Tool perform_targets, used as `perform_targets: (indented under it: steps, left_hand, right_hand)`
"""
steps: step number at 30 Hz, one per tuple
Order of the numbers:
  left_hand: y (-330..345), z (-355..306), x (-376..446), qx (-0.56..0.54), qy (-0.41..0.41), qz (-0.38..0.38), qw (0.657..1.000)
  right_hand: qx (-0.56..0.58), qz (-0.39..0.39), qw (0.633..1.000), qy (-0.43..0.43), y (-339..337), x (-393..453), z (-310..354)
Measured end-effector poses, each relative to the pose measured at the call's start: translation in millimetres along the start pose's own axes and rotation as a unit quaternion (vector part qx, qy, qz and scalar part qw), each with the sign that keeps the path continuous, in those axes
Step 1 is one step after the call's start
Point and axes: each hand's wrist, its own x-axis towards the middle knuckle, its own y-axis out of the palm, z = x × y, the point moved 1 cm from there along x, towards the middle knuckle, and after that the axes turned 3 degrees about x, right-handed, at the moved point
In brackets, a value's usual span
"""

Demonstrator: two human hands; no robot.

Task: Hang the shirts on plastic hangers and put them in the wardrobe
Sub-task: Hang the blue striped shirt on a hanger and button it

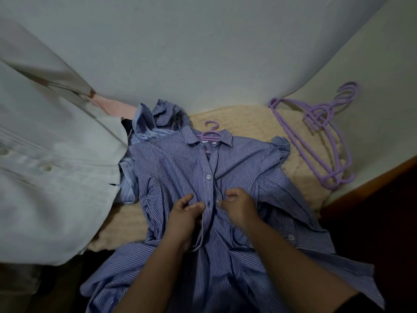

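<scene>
Lying front-up across a cream knitted blanket (252, 123), the blue striped shirt (176, 168) fills the middle of the head view and serves as the landmark here. A purple plastic hanger (211, 134) sits inside its collar, the hook poking out past the neckline towards the pale wall (203, 46) beyond the shirt. At the placket, below the one fastened button (208, 177), both hands work close together. The left hand (185, 213) pinches the striped cloth on the left edge of the placket, thumb and fingers curled on the fabric. The right hand (237, 206) has its fingers curled in on the opposite edge, grasping the cloth there; the two hands are near each other with the button strip between them.

Behind the shirt's left shoulder lies a crumpled checked shirt (169, 114), with a light blue garment (142, 129) just beside it. Left of the shirt hangs a large pale grey garment (52, 154) with a row of buttons. Right of the shirt, well apart on the blanket's edge, rests a stack of spare purple hangers (325, 136). A dark wooden edge (372, 184) runs beyond them.
</scene>
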Motion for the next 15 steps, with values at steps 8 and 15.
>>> perform_targets:
  steps: [8, 15]
  left_hand:
    - [5.6, 0.5, -1.4, -0.071, 0.01, 0.013, 0.997]
    - [10.6, 0.7, -8.7, -0.071, 0.074, 0.011, 0.995]
  right_hand:
    - [0.154, 0.047, 0.987, 0.009, -0.9, -14.0, 3.4]
    - [0.218, 0.045, 0.975, 0.02, -2.5, -20.4, 3.8]
